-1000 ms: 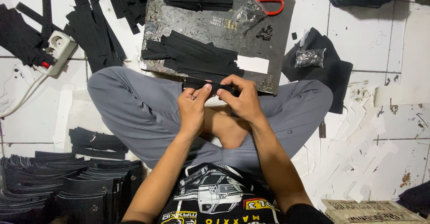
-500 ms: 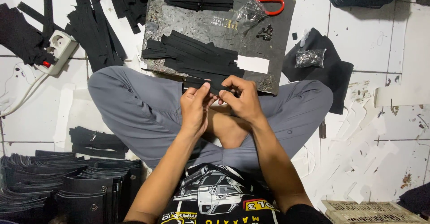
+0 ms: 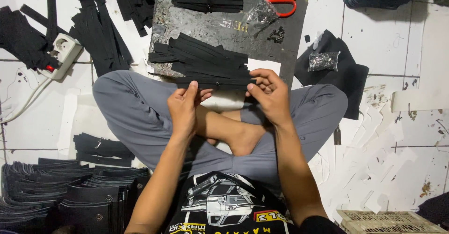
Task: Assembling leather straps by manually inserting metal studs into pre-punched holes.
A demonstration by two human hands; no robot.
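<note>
White floor tiles lay under your crossed legs, with a dark grey work board (image 3: 220,28) ahead. You held a narrow black fabric strip (image 3: 217,84) level above your knees, its long axis running left to right, ends aimed at each side. It looked flat and matte, with a small metal stud near its middle. Your left hand (image 3: 183,108) pinched one end between thumb and fingertips; your right hand (image 3: 270,93) pinched the other, fingers curled together, wrists bent inward.
</note>
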